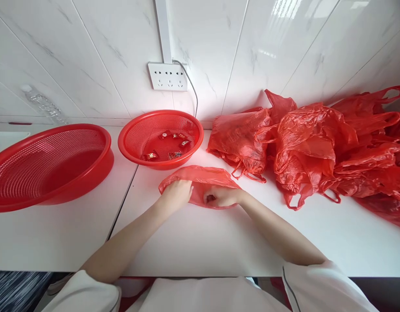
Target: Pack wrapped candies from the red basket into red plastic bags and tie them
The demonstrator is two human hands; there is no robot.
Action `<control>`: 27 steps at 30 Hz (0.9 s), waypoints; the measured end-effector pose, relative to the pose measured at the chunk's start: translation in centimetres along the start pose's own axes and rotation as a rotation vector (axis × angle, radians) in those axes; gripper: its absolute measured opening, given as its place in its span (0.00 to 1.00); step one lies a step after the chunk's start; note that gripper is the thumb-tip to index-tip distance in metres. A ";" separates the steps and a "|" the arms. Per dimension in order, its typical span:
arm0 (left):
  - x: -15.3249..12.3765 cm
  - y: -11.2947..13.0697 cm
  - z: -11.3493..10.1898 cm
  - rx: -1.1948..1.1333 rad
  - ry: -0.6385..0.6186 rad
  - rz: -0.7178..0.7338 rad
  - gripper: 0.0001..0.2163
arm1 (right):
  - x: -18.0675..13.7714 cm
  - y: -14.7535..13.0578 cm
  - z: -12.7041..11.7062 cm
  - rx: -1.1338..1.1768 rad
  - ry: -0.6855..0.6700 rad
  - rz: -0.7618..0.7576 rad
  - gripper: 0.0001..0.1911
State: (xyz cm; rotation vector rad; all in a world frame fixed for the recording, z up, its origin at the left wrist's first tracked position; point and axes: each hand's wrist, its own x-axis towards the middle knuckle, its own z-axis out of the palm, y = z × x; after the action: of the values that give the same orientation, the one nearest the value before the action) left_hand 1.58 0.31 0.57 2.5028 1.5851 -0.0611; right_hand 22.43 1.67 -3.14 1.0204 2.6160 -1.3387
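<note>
A thin red plastic bag [200,174] lies spread in front of me on the white table, its mouth facing me. My left hand [176,196] is at the bag's left side, closed on the plastic, with most of its fingers hidden in the mouth. Inside the right part of the mouth, my right hand [222,196] is closed on the bag, its fingers curled round with a dark gap between them. Just behind the bag stands a red perforated basket [131,134] with several small wrapped packets [151,155] on its bottom.
To the left is a larger red basket [102,164]. Several filled red plastic bags [310,147] are heaped at the right against the tiled wall. A power strip [168,77] with a grey cable is on the wall. A clear plastic bottle [45,105] lies at the back left.
</note>
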 end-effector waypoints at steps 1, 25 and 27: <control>0.1 -0.2 0.1 0.009 0.017 -0.036 0.15 | 0.0 -0.2 0.2 0.041 -0.096 0.001 0.06; -0.8 -4.7 0.6 -0.062 -0.425 0.037 0.46 | -2.3 2.4 -1.1 -0.097 0.171 0.035 0.53; -1.1 -4.2 -0.3 -0.093 -0.389 0.076 0.42 | -2.1 2.4 -1.1 -0.113 0.147 0.075 0.55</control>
State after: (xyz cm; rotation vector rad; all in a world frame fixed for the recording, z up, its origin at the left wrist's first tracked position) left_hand -2.73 1.15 0.49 2.2997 1.3039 -0.4255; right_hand 25.75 2.33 -3.51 1.2295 2.6904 -1.1267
